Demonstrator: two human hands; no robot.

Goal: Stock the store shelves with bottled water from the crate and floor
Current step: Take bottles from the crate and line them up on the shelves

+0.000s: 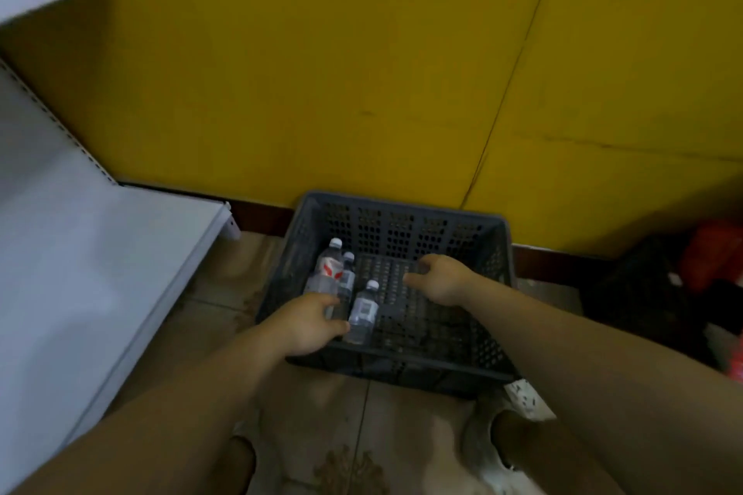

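Because the water bottles stand upright and bunched against the left side of the crate [398, 209], both arms reach down into it from the near rim. Farthest back is the red-label bottle [329, 268]. The slim bottle [347, 278] touches it on the right, and the short bottle [364, 313] stands just in front, a little apart. The left hand [307, 325] is low at the foot of this group, its fingers [327, 299] lying against the base of the slim bottle and its thumb beside the short bottle. Motion blur hides whether they have closed round anything, so I cannot tell if it grips. The right hand [440, 279] hangs over the bare mesh bottom of the crate, to the right of the bottles, fingers loosely curled and holding nothing. It is probably poised to take a second bottle so that two go up in one trip. The crate sits on the tiled floor [321, 414] against the yellow wall [321, 52], close to the grey shelf [100, 261] at left, which keeps the carry short. Some red and dark bags [711, 257] lie at far right, too blurred to make out.
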